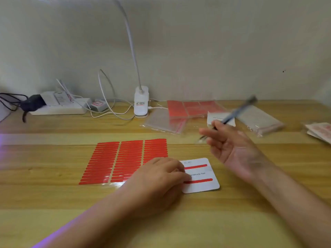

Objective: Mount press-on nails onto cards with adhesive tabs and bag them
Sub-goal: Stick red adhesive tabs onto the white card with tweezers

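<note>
A white card [202,185] printed "Handmade Nail" lies on the wooden table with two red adhesive strips [198,166] stuck across it. My left hand [159,178] rests on the card's left edge, fingers curled down onto it. A sheet of several red adhesive strips [114,161] in three columns lies to the left of the card. My right hand [231,147] is raised above the table to the right, palm up, holding a blurred dark pen-like tool [236,111] between its fingers. No press-on nails are visible on the card.
Clear bags [161,122] and red adhesive sheets [193,108] lie at the back middle, with a packet [263,120] and stacked cards [320,131] at the right. A white clip lamp [141,102], power strip [59,108] and cables stand at the back left.
</note>
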`<state>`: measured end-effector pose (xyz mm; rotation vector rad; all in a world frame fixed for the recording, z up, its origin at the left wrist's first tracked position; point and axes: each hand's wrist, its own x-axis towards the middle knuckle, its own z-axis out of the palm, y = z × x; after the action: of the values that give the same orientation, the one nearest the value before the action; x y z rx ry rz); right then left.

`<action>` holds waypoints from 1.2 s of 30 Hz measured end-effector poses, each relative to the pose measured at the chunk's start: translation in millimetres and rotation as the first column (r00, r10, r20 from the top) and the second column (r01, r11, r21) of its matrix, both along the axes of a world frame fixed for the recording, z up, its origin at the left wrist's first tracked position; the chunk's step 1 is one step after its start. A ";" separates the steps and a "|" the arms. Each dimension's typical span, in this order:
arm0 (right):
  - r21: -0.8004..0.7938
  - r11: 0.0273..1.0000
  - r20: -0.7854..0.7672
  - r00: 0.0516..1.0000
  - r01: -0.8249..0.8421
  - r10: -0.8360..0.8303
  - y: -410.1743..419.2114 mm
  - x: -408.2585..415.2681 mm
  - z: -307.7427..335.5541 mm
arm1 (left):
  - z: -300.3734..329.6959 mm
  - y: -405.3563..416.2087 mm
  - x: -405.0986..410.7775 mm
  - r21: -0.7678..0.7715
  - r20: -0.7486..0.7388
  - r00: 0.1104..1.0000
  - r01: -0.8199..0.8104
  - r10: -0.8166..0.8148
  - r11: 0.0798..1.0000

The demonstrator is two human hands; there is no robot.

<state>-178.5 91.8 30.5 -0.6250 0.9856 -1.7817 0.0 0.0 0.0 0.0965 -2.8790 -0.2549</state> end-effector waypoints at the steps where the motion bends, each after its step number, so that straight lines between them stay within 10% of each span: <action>1: 0.022 0.998 -0.127 0.990 0.065 -0.062 -4.3 1.8 -4.3 | -1.1 -2.3 1.2 -0.014 -0.009 1.000 -0.003 0.002 1.000; 7: 0.101 0.980 -0.571 0.817 0.170 -0.083 -15.5 8.0 -24.2 | 3.2 -10.7 7.9 0.068 0.023 0.999 -0.034 0.033 0.997; 20: -0.001 0.930 -0.734 0.630 0.369 -0.251 -17.1 13.6 -39.0 | -8.9 -13.0 6.0 0.116 0.004 0.998 -0.059 0.059 0.991; 30: -0.018 0.950 -0.686 0.688 0.311 -0.238 -10.3 17.5 -41.1 | -9.8 -18.9 8.1 0.181 -0.139 0.975 -0.146 0.173 0.972; 36: -0.023 0.939 -0.856 0.478 0.344 -0.196 -8.3 11.2 -43.9 | -7.7 -27.3 11.4 0.178 -0.090 0.963 -0.236 0.255 0.955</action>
<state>-167.3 83.6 -13.4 -1.3859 1.9794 -1.5977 11.4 -27.3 -7.7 0.4528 -2.6937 -0.4363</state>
